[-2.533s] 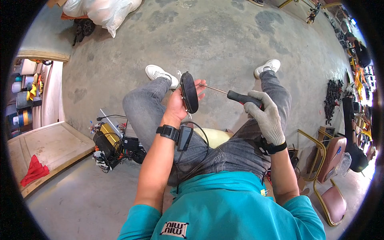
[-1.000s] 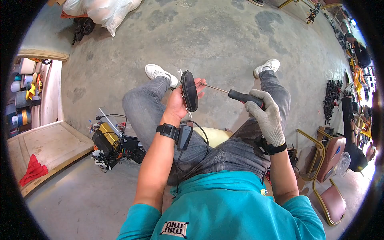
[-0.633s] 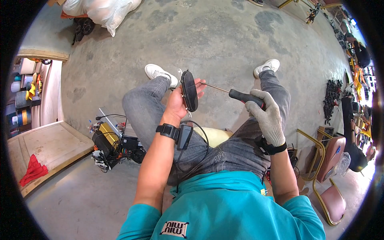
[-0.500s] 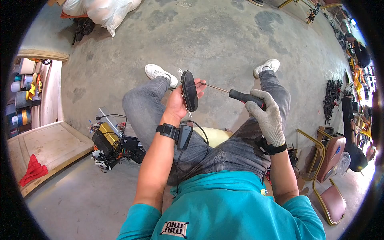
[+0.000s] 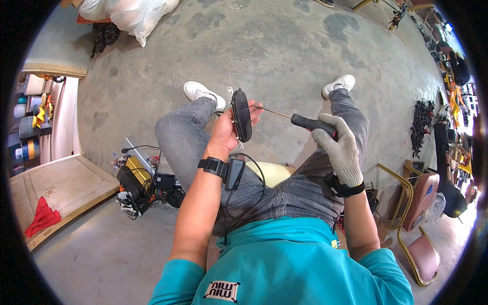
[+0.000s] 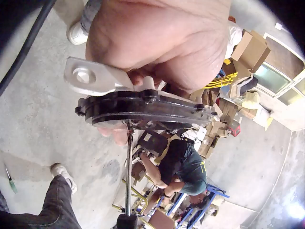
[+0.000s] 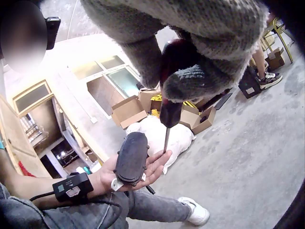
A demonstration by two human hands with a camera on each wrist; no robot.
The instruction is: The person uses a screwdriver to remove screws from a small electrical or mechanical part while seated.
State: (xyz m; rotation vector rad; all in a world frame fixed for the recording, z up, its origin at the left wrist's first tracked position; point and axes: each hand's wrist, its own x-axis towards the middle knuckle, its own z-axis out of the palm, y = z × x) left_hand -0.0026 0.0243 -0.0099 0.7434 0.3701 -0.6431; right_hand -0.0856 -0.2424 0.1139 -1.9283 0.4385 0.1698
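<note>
The left hand (image 5: 224, 133), bare, holds a black oval housing (image 5: 242, 116) with metal tabs; its fingers reach past the housing, and the thumb is mostly hidden. In the left wrist view the housing (image 6: 147, 109) is seen edge-on, with a pale metal tab (image 6: 90, 76) under the palm. The right hand (image 5: 339, 147), in a grey knit glove, grips a black and red screwdriver (image 5: 305, 122) by its handle. The shaft points left, its tip at the left fingertips; in the right wrist view the shaft (image 7: 166, 139) ends beside those fingers, right of the housing (image 7: 132, 158).
Electronics and cables (image 5: 147, 180) lie on the floor by the left leg. A wooden panel (image 5: 66, 185) with a red cloth (image 5: 42, 217) stands at the left. At the right are chairs (image 5: 424, 254); white sacks (image 5: 129, 18) sit at the top left.
The left hand and the housing have shifted very slightly. The screwdriver has moved a little to the right since the earliest frame, and the right hand keeps its grip on it.
</note>
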